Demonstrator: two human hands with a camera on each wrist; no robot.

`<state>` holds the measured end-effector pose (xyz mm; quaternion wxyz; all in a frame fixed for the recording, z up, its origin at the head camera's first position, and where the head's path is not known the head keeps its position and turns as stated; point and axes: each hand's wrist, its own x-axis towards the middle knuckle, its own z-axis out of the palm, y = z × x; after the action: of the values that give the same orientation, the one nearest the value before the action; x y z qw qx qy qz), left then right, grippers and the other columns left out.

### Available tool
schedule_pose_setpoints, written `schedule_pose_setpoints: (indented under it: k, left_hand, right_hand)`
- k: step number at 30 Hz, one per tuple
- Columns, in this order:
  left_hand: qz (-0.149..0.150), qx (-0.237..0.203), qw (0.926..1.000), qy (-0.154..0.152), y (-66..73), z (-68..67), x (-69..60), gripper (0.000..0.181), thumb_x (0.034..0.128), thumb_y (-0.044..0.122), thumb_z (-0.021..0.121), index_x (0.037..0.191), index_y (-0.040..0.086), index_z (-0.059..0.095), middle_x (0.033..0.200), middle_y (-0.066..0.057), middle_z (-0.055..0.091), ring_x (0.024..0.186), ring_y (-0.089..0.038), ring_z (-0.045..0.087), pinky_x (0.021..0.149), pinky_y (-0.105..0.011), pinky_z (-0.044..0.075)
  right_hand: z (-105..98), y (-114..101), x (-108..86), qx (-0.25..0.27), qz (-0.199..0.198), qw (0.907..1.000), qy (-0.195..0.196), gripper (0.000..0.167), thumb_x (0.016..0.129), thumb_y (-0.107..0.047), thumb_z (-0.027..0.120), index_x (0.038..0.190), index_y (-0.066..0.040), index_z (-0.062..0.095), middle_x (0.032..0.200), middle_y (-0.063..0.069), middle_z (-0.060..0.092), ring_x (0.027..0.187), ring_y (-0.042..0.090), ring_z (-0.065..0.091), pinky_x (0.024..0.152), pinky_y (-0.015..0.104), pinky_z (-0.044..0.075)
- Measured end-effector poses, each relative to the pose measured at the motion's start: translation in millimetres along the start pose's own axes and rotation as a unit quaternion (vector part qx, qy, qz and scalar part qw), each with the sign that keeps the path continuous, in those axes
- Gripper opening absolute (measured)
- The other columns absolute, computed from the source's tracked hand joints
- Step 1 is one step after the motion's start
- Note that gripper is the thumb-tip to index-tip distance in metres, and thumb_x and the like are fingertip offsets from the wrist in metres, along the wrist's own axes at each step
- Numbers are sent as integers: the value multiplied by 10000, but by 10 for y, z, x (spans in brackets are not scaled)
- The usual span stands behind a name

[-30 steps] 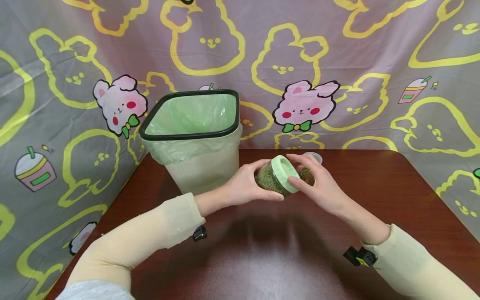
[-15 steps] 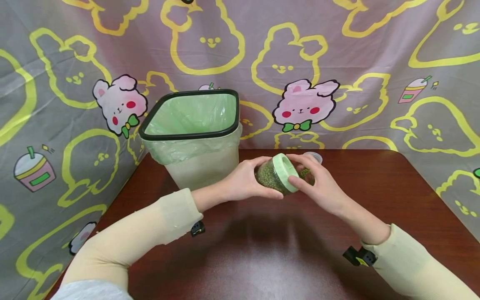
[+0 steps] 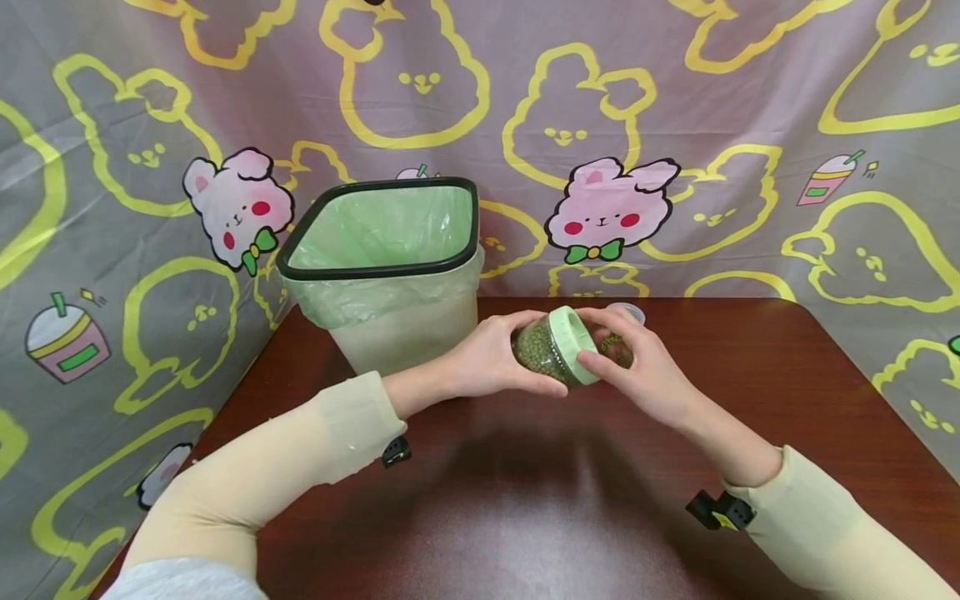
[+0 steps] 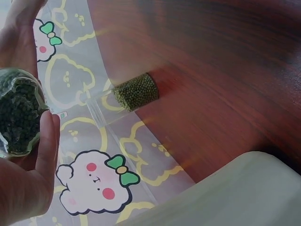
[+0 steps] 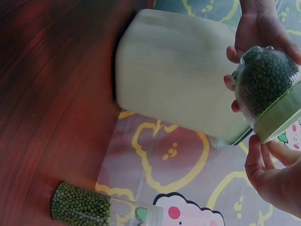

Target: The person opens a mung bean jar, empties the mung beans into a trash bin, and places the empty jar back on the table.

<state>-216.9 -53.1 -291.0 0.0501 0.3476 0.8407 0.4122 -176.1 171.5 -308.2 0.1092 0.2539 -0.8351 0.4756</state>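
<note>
A clear jar of small green beans, with a pale green lid, is held tilted above the table, its lid towards the right. Its body is gripped by my left hand, thumb along the near side. At the lid's rim, my right hand pinches with thumb and fingers. Behind the right hand, a taller clear container stands on the table, partly filled with green beans. The right wrist view shows the jar's beans through its wall, and the lid fully on it.
A cream trash bin with a black rim and green liner bag stands on the left of the dark red-brown table. Patterned cloth hangs behind and at both sides.
The jar has turned slightly in the hands, so the lid faces more to the right. My left forearm has risen a little; the right arm stays nearly still.
</note>
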Motion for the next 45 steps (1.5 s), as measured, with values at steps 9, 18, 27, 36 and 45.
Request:
schedule_pose_setpoints:
  k: [9, 18, 27, 36, 45]
  left_hand:
    - [47, 131, 9999, 10, 29, 15, -9, 741, 646, 384, 902, 1271, 136, 592, 1024, 85, 637, 902, -76, 574, 755, -262, 511]
    - [58, 119, 9998, -114, 25, 1, -22, 720, 665, 381, 890, 1273, 135, 591, 1021, 79, 635, 906, -84, 574, 753, -265, 514]
    - [70, 173, 9996, -215, 13, 6, -32, 753, 675, 404, 881, 1303, 134, 566, 1055, 79, 623, 930, -83, 566, 762, -261, 512]
    - [119, 159, 9995, -234, 5, 12, -35, 750, 680, 395, 879, 1305, 130, 560, 1056, 71, 621, 930, -89, 567, 758, -262, 513]
    - [80, 262, 9995, -176, 23, 8, -31, 744, 679, 404, 877, 1299, 134, 565, 1045, 76, 623, 918, -85, 568, 754, -262, 512]
  right_hand:
    - [12, 11, 19, 102, -169, 9995, 249, 423, 856, -106, 717, 1260, -43, 606, 1013, 48, 575, 800, 191, 542, 629, 262, 451]
    - [0, 35, 22, 168, -778, 9965, 268, 520, 755, 2, 754, 1253, -20, 605, 1017, 45, 561, 862, 159, 517, 683, 257, 458]
    - [-29, 48, -13, -113, -692, 9975, -30, 542, 792, -64, 751, 1300, -66, 562, 1086, 21, 536, 928, 186, 504, 728, 288, 433]
    - [-77, -5, -41, -482, -548, 9971, -232, 535, 879, -165, 714, 1376, -141, 518, 1159, -10, 528, 1005, 133, 468, 702, 285, 435]
    - [-70, -78, -31, -806, 1, 9967, -129, 515, 863, -255, 743, 1333, -149, 560, 998, 1, 555, 720, 167, 499, 572, 279, 443]
